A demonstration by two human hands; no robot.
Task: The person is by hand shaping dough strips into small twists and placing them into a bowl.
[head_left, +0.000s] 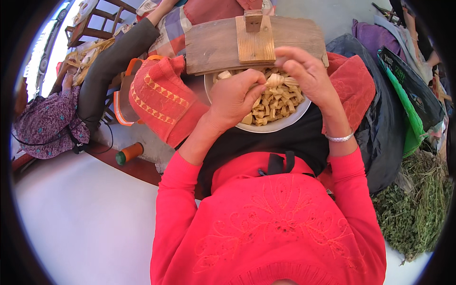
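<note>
My left hand (236, 99) is closed in a pinch over a white bowl (280, 127). A pale folded strip (274, 80) shows at its fingertips. To the right, over the bowl's rim, my right hand (311, 76) has its fingers curved and apart, with nothing visible in it. Many small yellow-tan folded pieces (273, 107) fill the bowl, which rests at my lap. Just beyond the bowl lies a wooden board (213, 45) with a lighter upright plank (255, 40) and a small block on it. My hands cover part of the bowl's contents.
Red cloths (159, 102) lie either side of the bowl. An orange-and-green spool (129, 153) lies at left, below another person's dark sleeve (107, 69). At right are a black plastic bag (363, 118), a green-edged bag (403, 99) and a heap of dried plants (415, 202).
</note>
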